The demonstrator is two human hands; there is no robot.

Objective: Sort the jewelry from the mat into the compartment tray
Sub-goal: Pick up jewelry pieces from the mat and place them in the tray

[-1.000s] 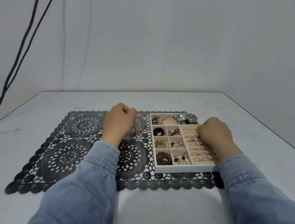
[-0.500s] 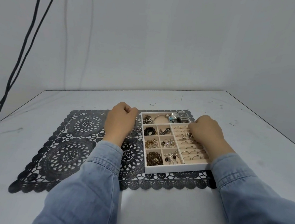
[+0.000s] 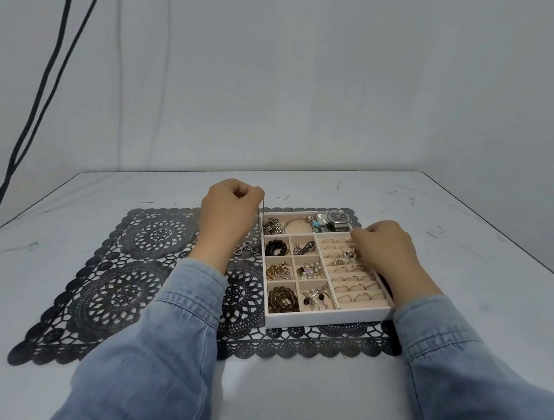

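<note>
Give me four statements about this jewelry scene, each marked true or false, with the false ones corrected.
1. The white compartment tray sits on the black lace mat. True.
2. The left hand lies flat and empty on the mat. False: it is curled, pinching a thin silver chain whose clasp end reaches the mat.
3. A silver wristwatch lies in the tray's far compartment. True.
4. The right hand rests on the bare grey table. False: it is over the tray's ring rows.
</note>
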